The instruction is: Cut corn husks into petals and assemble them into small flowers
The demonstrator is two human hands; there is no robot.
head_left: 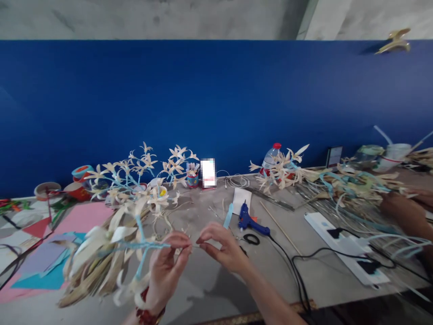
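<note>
My left hand is closed in a pinch on a craft flower stem wrapped in light blue. Large cream petals spread from its branches to the left and below. My right hand faces it, thumb and finger pinched together close to the stem's end; what they hold, if anything, is too small to make out. Just behind the right hand lies a light blue strip. A blue glue gun and black-handled scissors rest to its right.
Finished-looking flower sprays stand at the back left, above coloured paper and dried husks. A white power strip with black cables lies right. Another person's hands are among husks at far right. A blue partition stands behind.
</note>
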